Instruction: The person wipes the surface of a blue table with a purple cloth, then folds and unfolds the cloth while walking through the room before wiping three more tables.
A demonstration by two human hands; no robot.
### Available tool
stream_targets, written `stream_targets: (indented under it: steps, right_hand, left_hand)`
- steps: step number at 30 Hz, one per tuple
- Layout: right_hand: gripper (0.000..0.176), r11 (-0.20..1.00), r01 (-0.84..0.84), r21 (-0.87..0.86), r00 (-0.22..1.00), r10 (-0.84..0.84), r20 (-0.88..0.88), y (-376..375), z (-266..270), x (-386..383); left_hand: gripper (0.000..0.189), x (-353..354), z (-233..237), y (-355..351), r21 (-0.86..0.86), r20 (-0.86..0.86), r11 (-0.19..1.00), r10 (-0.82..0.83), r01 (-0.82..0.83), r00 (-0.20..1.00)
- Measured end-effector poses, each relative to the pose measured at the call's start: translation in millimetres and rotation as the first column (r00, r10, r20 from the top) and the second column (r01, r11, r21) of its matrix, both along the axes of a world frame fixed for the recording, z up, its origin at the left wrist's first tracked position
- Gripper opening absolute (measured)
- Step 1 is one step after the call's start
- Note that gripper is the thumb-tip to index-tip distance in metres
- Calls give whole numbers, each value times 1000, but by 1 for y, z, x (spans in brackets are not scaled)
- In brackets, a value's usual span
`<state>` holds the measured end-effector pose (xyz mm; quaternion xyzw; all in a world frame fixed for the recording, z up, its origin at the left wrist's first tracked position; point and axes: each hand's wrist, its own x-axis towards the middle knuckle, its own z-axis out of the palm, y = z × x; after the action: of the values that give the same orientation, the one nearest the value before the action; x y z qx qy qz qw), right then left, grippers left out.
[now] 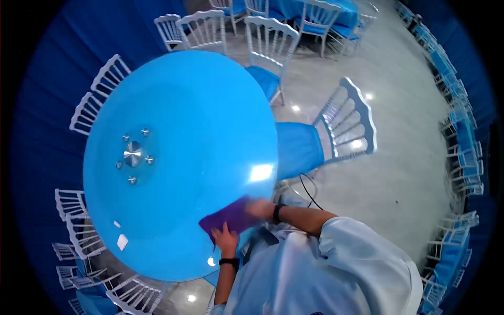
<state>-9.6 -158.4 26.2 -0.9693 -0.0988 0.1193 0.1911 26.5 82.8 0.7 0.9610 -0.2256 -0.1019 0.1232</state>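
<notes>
A purple cloth (231,215) is at the near right edge of a round, glossy blue table (173,220). My left hand (226,240) grips its near edge, thumb and fingers bent against the fabric. At the cloth's right end is my right hand (258,209), smeared by motion, with its fingers closed on the fabric. Part of the cloth near that hand is blurred too. Dark bands circle both of my wrists.
A silver centre disc (133,154) with several small metal knobs around it sits on the table. White pieces (122,242) lie at its left edge. White chairs (349,123) surround it, one with a blue seat (299,149) close by my right arm. A black cable (311,193) hangs near the floor.
</notes>
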Motion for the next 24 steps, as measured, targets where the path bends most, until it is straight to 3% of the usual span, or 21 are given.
stream_targets:
  steps: [2,3,4,7,9,12,13,14,16,17,21,22,24]
  right_hand:
    - [20,995,95,22,995,-94,-24,-14,4,-14]
    - [18,992,105,-71,994,-107,-22,-18,13,-21]
    - [17,991,72,-110,989,-57,136,-21,-8,-33]
    - [16,979,68,-193,978,-27,209,-7,-7,-34]
    - [17,977,129,-173,992,-124,37,11,-5,-30]
    - [20,992,96,-77,995,-97,-2,25,-16,-32]
    - [22,992,92,-90,990,-81,120,28,-24,-39]
    - [22,989,129,-79,984,-118,131,24,-33,-45]
    - [21,1000,-10,25,992,14,-129,9,-28,-58]
    - [19,992,-51,114,990,65,-124,-3,-39,-66]
    - [18,926,196,324,980,-176,-89,-65,-4,-110]
    - [18,911,242,334,970,-226,-87,-84,7,-122]
    - [16,839,415,352,906,-416,-76,-124,21,-149]
  left_hand:
    - [52,1,-12,-28,-45,92,997,-55,59,994]
    - [53,5,3,-43,8,59,998,-59,59,997]
    - [53,5,19,-60,54,27,996,-66,64,997]
    - [45,8,18,-58,51,37,997,-51,49,998]
    - [40,-1,17,-57,90,13,996,-30,28,999]
    - [26,-22,10,-56,95,70,994,-54,47,996]
    - [26,-29,3,-54,51,73,995,-87,83,994]
    - [26,-35,-3,-52,7,74,992,-128,128,989]
    - [26,-36,-3,-56,57,11,983,-174,173,985]
    - [26,-36,1,-59,94,-42,976,-192,195,980]
    - [26,-27,18,-102,57,-190,929,-349,365,918]
    - [27,-27,21,-127,-7,-256,901,-421,434,870]
    - [30,-39,24,-180,36,-278,829,-528,558,803]
